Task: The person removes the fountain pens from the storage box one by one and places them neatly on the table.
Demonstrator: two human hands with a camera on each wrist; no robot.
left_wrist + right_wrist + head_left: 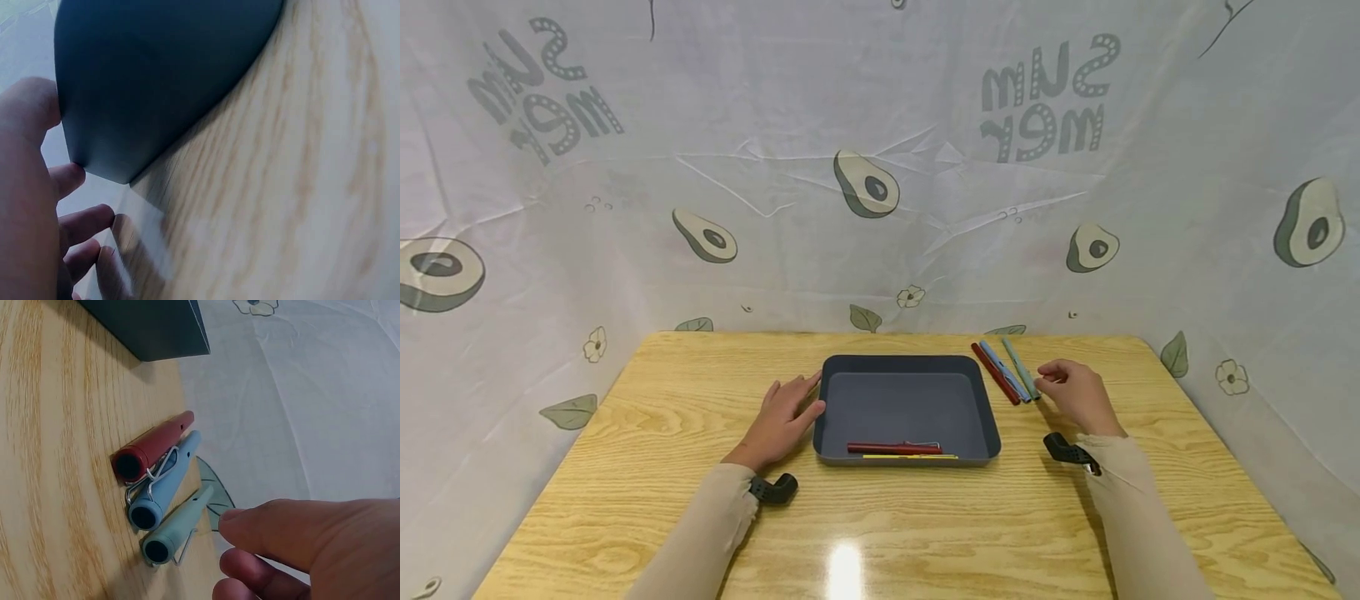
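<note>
My left hand (779, 422) rests at the left wall of a dark grey tray (902, 407), thumb and fingertips against its side and the fingers loosely extended. In the left wrist view, the thumb lies along the tray's wall (144, 81). To the right of the tray lie a red pen (994, 374), a light blue pen (1004, 370) and a green pen (1020, 368) with wire clips, side by side on the table. My right hand (1081, 398) hovers just right of the green pen, fingers slightly bent, with nothing held.
Inside the tray, along its near wall, lie another red pen (887, 448) and a thin yellow pen (910, 457). The wooden table (895, 517) ends at the back against a white curtain (775, 275) printed with avocados. Each wrist wears a black camera mount.
</note>
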